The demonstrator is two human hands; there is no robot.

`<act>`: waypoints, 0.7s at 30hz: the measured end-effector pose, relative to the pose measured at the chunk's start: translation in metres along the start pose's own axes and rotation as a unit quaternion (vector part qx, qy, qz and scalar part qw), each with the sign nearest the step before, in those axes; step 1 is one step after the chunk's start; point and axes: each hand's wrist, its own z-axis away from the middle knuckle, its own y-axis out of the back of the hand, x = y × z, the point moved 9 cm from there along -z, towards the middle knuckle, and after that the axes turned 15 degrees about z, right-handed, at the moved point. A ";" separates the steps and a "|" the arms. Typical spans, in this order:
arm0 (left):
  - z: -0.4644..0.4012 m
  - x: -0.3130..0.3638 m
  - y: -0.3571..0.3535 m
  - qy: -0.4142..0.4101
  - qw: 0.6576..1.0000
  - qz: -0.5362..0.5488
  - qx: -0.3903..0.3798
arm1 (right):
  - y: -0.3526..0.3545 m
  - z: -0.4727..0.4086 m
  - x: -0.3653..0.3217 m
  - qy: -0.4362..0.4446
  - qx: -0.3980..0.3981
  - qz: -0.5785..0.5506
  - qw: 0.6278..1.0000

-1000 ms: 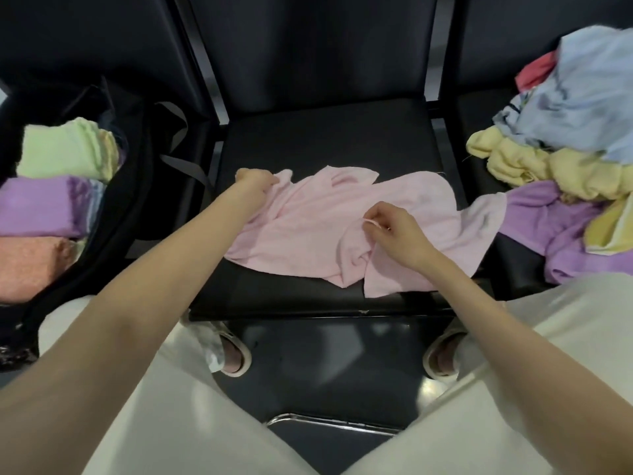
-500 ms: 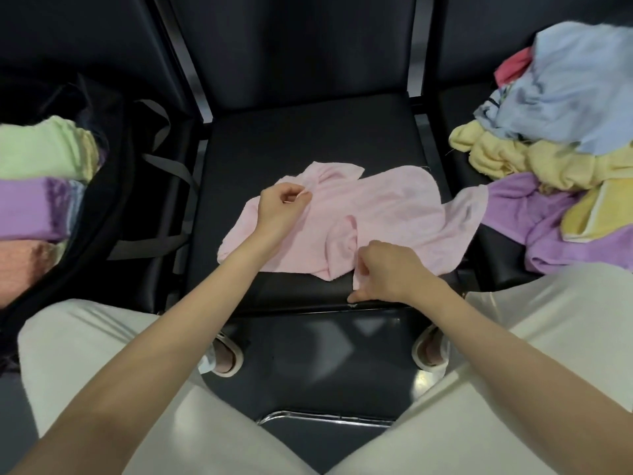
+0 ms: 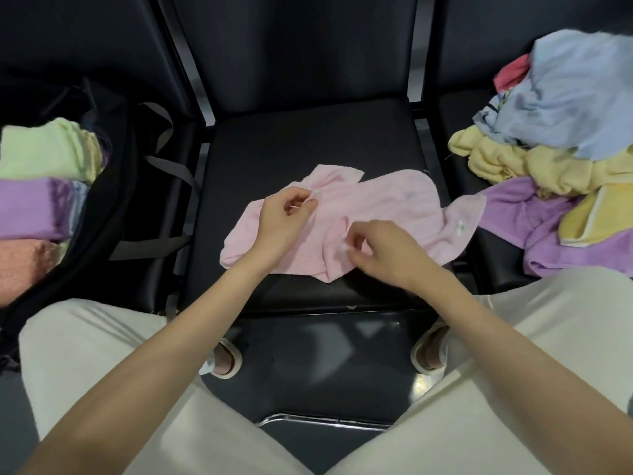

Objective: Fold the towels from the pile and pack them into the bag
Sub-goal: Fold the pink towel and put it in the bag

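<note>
Since a moment ago the left hand [image 3: 279,222] has drawn in from the far left corner of the pink towel [image 3: 383,214] to its upper middle, and the right hand [image 3: 387,250] has slid down toward the near edge. The left hand now pinches a bit of the cloth's edge between thumb and forefinger, the other fingers loosely curled. The right hand's fingers are curled over a bunched fold near the towel's front; it seems to be nipping the fabric, though the fingertips are partly hidden.

The pink towel lies rumpled on the black seat [image 3: 308,142] directly ahead, its right end trailing over the gap toward the next seat. There the pile [image 3: 561,132] waits: blue, yellow, purple and a bit of red, heaped loosely. On the left seat sits the open black bag [image 3: 113,186], already holding folded towels, green [image 3: 41,152] on the far side, purple [image 3: 27,207] in the middle, orange [image 3: 24,265] nearest. The person's pale trousers [image 3: 96,341] frame the view.
</note>
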 end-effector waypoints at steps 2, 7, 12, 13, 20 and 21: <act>0.002 0.006 -0.004 -0.010 1.000 0.014 -0.007 | 0.022 -0.001 0.019 -0.049 0.058 -0.088 0.993; 0.006 0.003 -0.012 0.001 1.000 0.021 -0.020 | 0.012 0.005 0.058 -0.149 0.040 -0.231 0.961; 0.006 0.000 -0.015 -0.004 0.999 0.020 -0.026 | 0.025 0.007 0.036 -0.066 0.091 -0.147 0.983; 0.007 0.000 -0.016 -0.008 0.999 0.017 -0.028 | 0.028 0.007 0.029 -0.032 0.095 -0.132 0.986; 0.006 0.001 -0.023 -0.033 0.997 -0.024 -0.068 | 0.027 0.008 0.005 0.065 0.118 -0.081 0.988; 0.007 0.002 -0.024 -0.037 0.996 -0.027 -0.075 | 0.030 0.007 0.006 0.052 0.134 -0.104 0.984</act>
